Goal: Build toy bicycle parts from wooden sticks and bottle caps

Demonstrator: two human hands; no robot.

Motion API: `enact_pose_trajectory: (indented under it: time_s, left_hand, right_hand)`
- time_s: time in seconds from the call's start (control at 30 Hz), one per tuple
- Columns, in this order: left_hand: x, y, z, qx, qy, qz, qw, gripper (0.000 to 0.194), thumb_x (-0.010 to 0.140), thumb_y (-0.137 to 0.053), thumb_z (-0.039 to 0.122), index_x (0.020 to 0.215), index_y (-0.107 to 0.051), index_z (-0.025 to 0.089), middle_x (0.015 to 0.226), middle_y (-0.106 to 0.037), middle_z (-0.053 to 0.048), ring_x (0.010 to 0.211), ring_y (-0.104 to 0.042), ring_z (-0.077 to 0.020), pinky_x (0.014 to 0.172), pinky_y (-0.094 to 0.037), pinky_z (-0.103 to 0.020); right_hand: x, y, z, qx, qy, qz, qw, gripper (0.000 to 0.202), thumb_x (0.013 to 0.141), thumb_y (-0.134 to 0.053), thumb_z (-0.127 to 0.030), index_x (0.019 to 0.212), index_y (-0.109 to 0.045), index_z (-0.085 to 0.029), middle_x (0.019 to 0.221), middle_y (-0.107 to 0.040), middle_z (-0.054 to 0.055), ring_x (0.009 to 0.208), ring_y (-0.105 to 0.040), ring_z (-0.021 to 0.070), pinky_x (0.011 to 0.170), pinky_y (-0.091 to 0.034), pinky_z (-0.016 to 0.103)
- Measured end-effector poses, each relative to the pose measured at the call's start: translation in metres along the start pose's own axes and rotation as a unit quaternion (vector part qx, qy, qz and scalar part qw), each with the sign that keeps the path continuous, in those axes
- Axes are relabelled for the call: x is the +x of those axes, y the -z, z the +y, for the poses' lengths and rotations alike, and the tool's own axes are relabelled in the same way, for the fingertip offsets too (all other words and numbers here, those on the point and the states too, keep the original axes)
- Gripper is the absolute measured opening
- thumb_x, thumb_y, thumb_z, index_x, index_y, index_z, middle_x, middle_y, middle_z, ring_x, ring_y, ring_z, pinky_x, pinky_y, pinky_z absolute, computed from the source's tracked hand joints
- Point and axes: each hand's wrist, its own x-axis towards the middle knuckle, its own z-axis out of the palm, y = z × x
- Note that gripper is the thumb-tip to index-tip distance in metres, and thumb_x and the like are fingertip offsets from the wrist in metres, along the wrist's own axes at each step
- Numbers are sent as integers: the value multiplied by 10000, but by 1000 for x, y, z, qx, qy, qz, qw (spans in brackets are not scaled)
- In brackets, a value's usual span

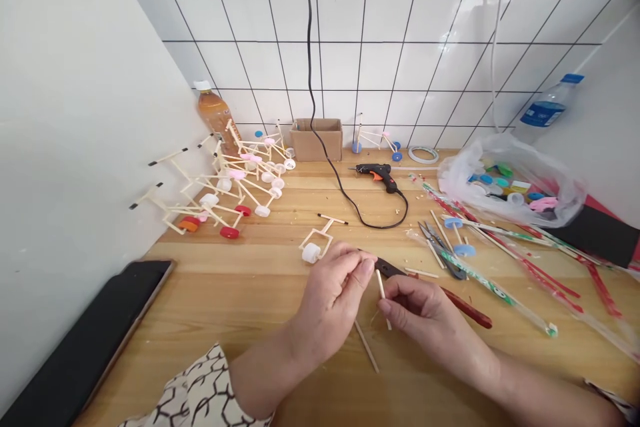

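Note:
My right hand (433,317) pinches a short wooden stick (383,295), which stands nearly upright between thumb and fingers. Just to its left, my left hand (335,293) is closed, thumb against forefinger, close to the stick's upper end; whatever it grips is too small to make out. Another thin wooden stick (367,347) lies on the table under my hands. Behind my right hand are pliers with red-brown handles (467,309), partly hidden. A small stick frame with a white bottle cap (311,253) rests beyond my left hand.
Several stick cars with cap wheels (230,232) crowd the left, by a tea bottle (215,110). A glue gun (377,173), its black cord and a cardboard box (317,141) are behind. Rightward lie scissors (445,250), wrapped sticks and a plastic bag of caps (560,167).

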Motion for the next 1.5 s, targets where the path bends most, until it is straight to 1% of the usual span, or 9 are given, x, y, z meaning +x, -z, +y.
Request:
enact_pose_trajectory:
  time_s: [0.13,0.27,0.33,0.43,0.6,0.9,1.13,1.4,1.5]
  left_hand:
    - [-2,-3,5,-84,85,-28,992,258,892,-460,283,926,-687,167,800,-616,-32,799,-568,-151,742,-445,-263]
    - [-2,-9,0,-179,163,-84,967,314,862,-487,372,807,-695,143,703,-573,-15,605,-507,-113,582,-429,-234]
    - [-1,-10,-1,-222,193,-101,950,317,850,-499,374,786,-689,129,656,-555,-3,561,-484,-100,553,-421,-226]
    - [2,-9,2,-255,217,-104,936,282,835,-522,349,820,-688,121,604,-538,13,545,-488,-97,560,-432,-228]
    - [1,-9,3,-274,219,-108,930,261,825,-541,317,787,-694,109,585,-524,15,561,-511,-98,575,-442,-223]
    - [-1,-11,4,-289,232,-112,922,250,814,-567,321,849,-720,127,658,-574,-9,590,-509,-102,591,-439,-228]
    - [-1,-12,5,-295,237,-110,919,247,799,-577,330,827,-726,135,645,-564,-10,594,-508,-110,581,-452,-228]
    - [-3,-14,3,-279,209,-105,931,251,828,-549,297,761,-711,118,641,-527,-5,596,-499,-101,570,-432,-211]
    - [-4,-15,2,-283,208,-107,930,254,826,-550,299,736,-700,114,649,-522,-5,588,-499,-101,557,-431,-211]
  right_hand:
    - [0,-2,1,65,5,11,998,287,784,-569,-439,666,-511,-184,543,-386,-62,484,-315,76,450,-261,208]
    - [2,-2,4,94,8,6,995,313,766,-596,-484,694,-581,-180,554,-455,-44,472,-350,75,445,-285,210]
    - [3,-2,5,95,15,5,995,315,763,-600,-486,690,-602,-180,569,-497,-35,461,-356,73,435,-291,210]
    - [4,-2,7,85,32,17,996,293,766,-606,-456,676,-611,-177,555,-514,-35,452,-361,72,434,-299,208]
    - [4,-2,11,43,66,31,996,214,801,-594,-340,669,-619,-173,582,-564,-23,518,-443,86,494,-348,208]
    - [4,-2,10,10,83,45,995,207,797,-589,-325,656,-628,-179,633,-645,9,595,-549,121,569,-427,229]
    - [4,-1,12,-7,94,50,994,176,796,-594,-275,654,-649,-185,628,-661,4,596,-568,124,574,-435,225]
    - [2,-1,9,-30,88,50,994,195,784,-598,-253,610,-647,-181,600,-654,4,576,-565,125,562,-428,226]
    - [1,-1,7,-36,84,47,995,202,792,-589,-248,608,-639,-181,599,-651,2,574,-563,124,552,-421,220]
